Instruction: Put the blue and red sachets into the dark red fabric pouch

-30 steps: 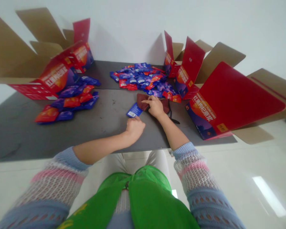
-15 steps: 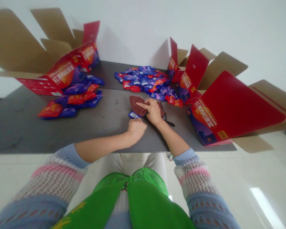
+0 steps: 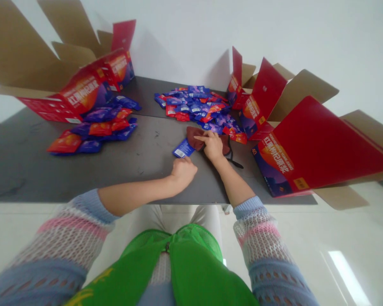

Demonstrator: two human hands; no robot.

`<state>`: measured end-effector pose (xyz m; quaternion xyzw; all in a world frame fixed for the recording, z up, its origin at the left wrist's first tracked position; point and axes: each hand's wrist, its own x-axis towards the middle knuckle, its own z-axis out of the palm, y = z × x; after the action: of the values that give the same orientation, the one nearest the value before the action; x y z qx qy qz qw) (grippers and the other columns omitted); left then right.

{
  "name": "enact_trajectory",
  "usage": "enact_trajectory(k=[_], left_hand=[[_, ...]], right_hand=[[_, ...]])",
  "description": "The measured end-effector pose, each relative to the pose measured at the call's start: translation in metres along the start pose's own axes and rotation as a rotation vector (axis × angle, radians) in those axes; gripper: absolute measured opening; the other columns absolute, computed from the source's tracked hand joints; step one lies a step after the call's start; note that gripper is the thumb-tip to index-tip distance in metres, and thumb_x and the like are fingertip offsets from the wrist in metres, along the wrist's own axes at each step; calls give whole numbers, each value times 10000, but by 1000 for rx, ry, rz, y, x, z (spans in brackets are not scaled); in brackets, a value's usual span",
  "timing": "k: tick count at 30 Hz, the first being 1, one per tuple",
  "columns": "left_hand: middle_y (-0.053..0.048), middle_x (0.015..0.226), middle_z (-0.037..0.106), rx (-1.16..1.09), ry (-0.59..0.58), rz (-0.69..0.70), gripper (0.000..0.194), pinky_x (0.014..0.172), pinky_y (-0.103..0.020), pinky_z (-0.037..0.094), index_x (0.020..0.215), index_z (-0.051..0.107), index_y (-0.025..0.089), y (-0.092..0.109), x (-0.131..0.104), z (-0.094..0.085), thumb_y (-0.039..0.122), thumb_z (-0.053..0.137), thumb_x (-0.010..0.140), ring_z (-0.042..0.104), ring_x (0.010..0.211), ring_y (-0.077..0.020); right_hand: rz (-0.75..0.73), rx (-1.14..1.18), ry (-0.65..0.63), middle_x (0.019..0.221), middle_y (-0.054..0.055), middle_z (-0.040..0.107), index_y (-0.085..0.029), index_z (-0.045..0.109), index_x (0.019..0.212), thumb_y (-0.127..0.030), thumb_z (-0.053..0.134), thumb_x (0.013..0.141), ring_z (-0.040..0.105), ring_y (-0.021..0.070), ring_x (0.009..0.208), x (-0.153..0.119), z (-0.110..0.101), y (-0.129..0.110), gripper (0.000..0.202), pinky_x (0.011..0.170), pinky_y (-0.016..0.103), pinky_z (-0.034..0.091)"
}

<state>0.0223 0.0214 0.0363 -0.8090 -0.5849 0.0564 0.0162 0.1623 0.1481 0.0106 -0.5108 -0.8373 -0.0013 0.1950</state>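
A small blue sachet (image 3: 182, 149) with a white barcode label lies flat on the grey table, its upper right part under a brown cloth (image 3: 193, 139) that has a black strap. My left hand (image 3: 183, 172) is closed at the near edge of the sachet, thumb and forefinger pinching its corner. On the brown cloth lies my right hand (image 3: 213, 146), its forefinger stretched out to the left and the other fingers curled on the fabric. Just beyond the cloth spreads a pile of blue and red sachets (image 3: 194, 104).
Several open red cartons (image 3: 274, 157) stand along the right side of the grey table (image 3: 140, 170), flaps spread. More open cartons (image 3: 86, 95) stand at the left. In front of those lies a stack of sachets (image 3: 97, 127). A white wall (image 3: 185, 42) rises behind.
My right hand has slid the brown cloth to the right, baring more of the blue sachet. My left hand stays at the sachet's near edge.
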Motion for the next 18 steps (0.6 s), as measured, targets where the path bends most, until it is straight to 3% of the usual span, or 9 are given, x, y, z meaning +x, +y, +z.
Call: enact_trajectory(k=[3, 6, 12, 18], left_hand=[[-280, 968, 660, 2, -6, 2, 320, 640, -348, 400, 922, 734, -19, -1, 0, 0, 33, 419, 909, 679, 870, -338], [-276, 972, 659, 4, -2, 4, 317, 637, -347, 392, 920, 732, -22, -1, -1, 2, 33, 420, 908, 676, 868, -338], [-261, 929, 649, 36, 27, -39, 369, 635, -361, 406, 961, 721, -47, 5, -5, 3, -11, 359, 902, 675, 863, -341], [-283, 941, 645, 18, 13, -24, 358, 631, -371, 421, 928, 720, -58, 7, -2, 4, -23, 366, 887, 678, 870, -360]], right_hand=[[-17, 112, 71, 1148, 73, 594, -338, 698, 1262, -36, 396, 886, 505, 247, 1060, -3, -3, 2, 569, 895, 383, 448], [-135, 222, 114, 1159, 52, 566, -342, 695, 1261, -49, 418, 891, 505, 223, 1083, -5, -4, -5, 547, 937, 364, 432], [-432, 190, -35, 1201, 32, 544, -413, 689, 1239, -234, 495, 981, 465, 218, 1079, -7, 5, -27, 370, 952, 366, 396], [-365, 24, -90, 1208, 56, 548, -399, 683, 1256, -191, 489, 973, 462, 239, 1058, 2, 8, -22, 401, 895, 376, 406]])
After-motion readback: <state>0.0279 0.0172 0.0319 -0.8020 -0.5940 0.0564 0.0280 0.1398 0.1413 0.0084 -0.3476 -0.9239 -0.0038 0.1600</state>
